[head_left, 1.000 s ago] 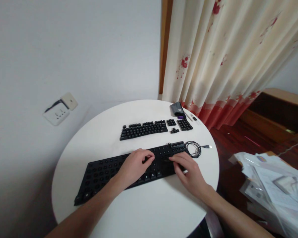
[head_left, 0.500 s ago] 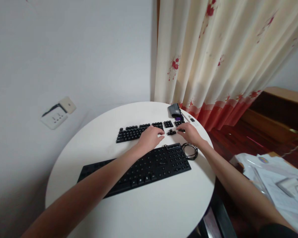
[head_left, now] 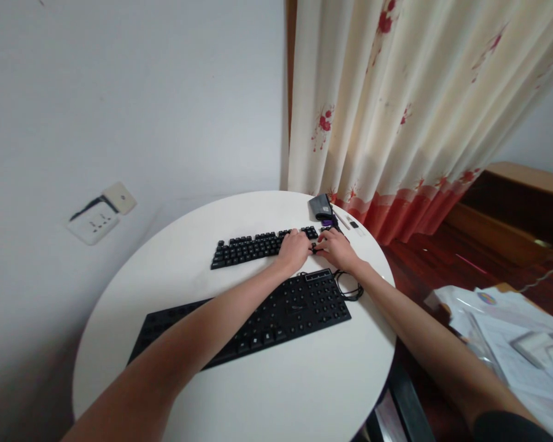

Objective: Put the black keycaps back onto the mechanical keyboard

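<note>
Black keycaps (head_left: 251, 248) lie in keyboard order in blocks across the white round table (head_left: 267, 402). At their right end, my left hand (head_left: 295, 250) and my right hand (head_left: 335, 248) come in from either side of a small group of arrow keycaps (head_left: 314, 247). My left fingers point toward this group, partly hidden behind the hand. The right hand's fingers are spread, their tips at the arrow keycaps; whether they grip any is too small to tell. Below my hands sits a black keyboard base (head_left: 299, 307), mostly stripped of caps, partly covered by my left forearm.
A coiled cable (head_left: 350, 287) rests at the base's right end. A grey pouch (head_left: 321, 207) and small items stand near the far right edge. Behind are a wall with a socket (head_left: 93, 222) and a flowered curtain (head_left: 350, 110). Papers and plastic bags (head_left: 507, 344) lie at right.
My left hand has moved right and my right hand slightly left, closing the gap around the arrow keycaps. The view has shifted a little.
</note>
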The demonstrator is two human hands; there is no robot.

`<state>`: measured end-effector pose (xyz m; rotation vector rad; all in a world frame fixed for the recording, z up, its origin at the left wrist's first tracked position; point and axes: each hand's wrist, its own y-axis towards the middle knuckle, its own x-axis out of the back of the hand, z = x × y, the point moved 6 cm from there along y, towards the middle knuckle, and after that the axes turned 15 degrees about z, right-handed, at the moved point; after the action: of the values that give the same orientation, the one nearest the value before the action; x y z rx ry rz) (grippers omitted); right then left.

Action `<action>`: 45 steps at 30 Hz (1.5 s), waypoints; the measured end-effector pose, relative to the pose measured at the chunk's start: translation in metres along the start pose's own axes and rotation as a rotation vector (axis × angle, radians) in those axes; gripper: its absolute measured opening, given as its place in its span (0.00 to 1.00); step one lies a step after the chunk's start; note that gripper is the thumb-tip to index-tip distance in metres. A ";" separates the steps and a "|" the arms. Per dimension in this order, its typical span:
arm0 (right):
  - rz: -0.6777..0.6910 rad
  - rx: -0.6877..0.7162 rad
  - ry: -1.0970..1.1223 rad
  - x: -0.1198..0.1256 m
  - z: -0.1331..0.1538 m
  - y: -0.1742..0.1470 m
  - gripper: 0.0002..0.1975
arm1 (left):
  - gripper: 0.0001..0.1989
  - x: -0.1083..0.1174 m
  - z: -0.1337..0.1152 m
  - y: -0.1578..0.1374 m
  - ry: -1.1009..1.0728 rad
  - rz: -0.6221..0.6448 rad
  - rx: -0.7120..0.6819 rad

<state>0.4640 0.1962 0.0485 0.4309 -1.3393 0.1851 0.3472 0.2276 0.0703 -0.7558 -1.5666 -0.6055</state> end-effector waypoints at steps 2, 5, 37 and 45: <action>-0.007 0.027 0.015 0.000 0.003 -0.002 0.06 | 0.08 -0.004 -0.001 -0.003 0.001 0.013 -0.002; 0.009 0.073 0.017 0.001 0.008 -0.004 0.05 | 0.09 -0.007 -0.004 -0.008 0.000 0.030 -0.007; -0.059 0.137 0.593 -0.008 0.149 -0.113 0.07 | 0.07 -0.026 -0.024 -0.191 -0.438 -0.003 -0.034; -0.066 0.174 0.511 -0.010 0.155 -0.115 0.09 | 0.06 -0.025 -0.027 -0.194 -0.377 -0.036 -0.086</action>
<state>0.3654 0.0301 0.0416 0.5313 -0.8086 0.3345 0.2185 0.0779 0.0572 -0.9486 -1.9118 -0.5818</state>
